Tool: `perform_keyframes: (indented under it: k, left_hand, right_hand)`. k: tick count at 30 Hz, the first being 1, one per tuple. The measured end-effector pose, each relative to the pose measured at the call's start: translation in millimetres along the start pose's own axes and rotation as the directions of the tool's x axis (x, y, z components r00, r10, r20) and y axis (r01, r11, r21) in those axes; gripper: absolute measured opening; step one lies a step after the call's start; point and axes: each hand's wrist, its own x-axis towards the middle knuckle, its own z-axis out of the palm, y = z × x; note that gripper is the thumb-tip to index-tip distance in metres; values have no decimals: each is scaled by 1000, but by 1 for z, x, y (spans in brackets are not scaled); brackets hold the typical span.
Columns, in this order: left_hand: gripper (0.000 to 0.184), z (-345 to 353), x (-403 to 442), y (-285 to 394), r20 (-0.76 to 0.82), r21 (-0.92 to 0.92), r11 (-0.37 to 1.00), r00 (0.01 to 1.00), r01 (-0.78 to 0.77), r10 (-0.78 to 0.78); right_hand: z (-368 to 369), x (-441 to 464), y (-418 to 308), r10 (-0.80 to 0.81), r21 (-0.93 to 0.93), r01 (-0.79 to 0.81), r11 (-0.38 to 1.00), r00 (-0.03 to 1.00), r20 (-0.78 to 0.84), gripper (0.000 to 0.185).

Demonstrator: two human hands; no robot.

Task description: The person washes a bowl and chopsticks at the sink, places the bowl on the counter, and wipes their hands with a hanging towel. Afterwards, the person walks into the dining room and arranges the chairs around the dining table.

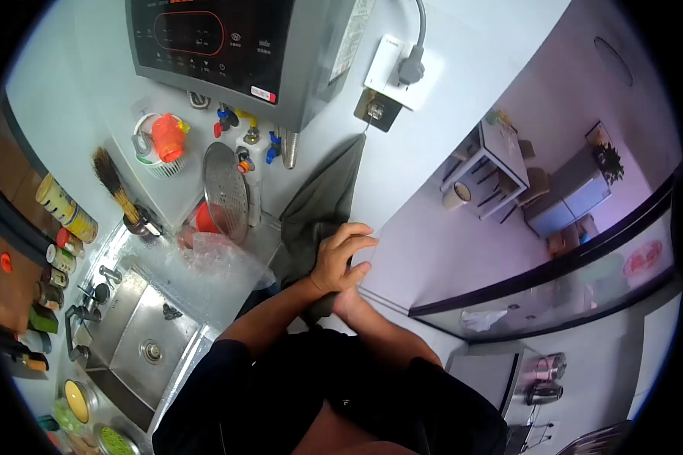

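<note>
A dark grey-green cloth [322, 186] hangs from a wall hook, and its lower part reaches my hands. My left hand [340, 259] lies against the cloth's edge with its fingers stretched out to the right and the thumb apart. Beneath it, my right hand [346, 302] comes in from the right and touches the cloth near my left wrist; its fingers are hidden behind the left hand and the fabric. A clear plastic bag [224, 262] lies on the counter to the left of my hands.
A metal sink [121, 334] with a tap [80, 326] is at the left. Behind the bag stands a perforated metal strainer [225, 189]. A water heater [220, 45] is on the wall above. Jars and a can [64, 205] line the left ledge. A dark-framed glass door [539, 280] is at the right.
</note>
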Motion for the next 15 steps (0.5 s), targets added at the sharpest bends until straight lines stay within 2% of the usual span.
perform_keyframes:
  k: [1,2,3,5,7,8,9,10,11,13,14,15]
  left_hand:
    - [41,-1,-2,2,32,37,997,997,-70,69]
    - [53,1,-16,-3,136,32,999,991,-23,18]
    - [53,-1,-23,1,103,46,999,995,9,-14]
    - [48,-24,-43,13,227,207,973,973,-98,50]
    - [46,-26,-71,3,129,31,999,991,-28,24]
    - [43,-14,-89,0,137,-201,976,989,83,-56]
    - [42,2,-96,-6,113,22,997,991,-81,78]
    - [41,20,-98,-10,121,-205,975,991,89,-64]
    - [40,29,-92,-13,155,-445,870,975,211,-157]
    - [38,1,-94,-37,36,-255,943,976,215,-213]
    - [37,-10,-89,-37,50,-233,880,909,414,-414]
    - [38,-22,-86,-27,102,-332,749,811,574,-576]
  right_hand:
    - [-2,1,-5,-18,-64,17,998,1000,-7,47]
    - [-5,3,-10,-38,-123,35,992,999,-24,48]
    - [-8,7,-16,-58,-196,48,979,997,-48,49]
    - [-15,8,-19,-78,-372,41,927,993,-86,51]
    - [-19,4,-22,-107,-509,61,858,992,-61,54]
    - [-20,0,-28,-124,-557,78,827,991,-44,55]
    - [-21,-3,-39,-134,-568,93,818,990,-32,56]
    - [-20,-1,-54,-158,-580,116,806,987,-21,57]
    - [-21,4,-65,-169,-587,132,799,986,-7,58]
    - [-21,27,-72,-145,-597,127,792,989,18,60]
    - [-26,32,-79,-122,-594,108,797,992,16,61]
    - [-27,41,-87,-82,-601,79,795,996,23,63]
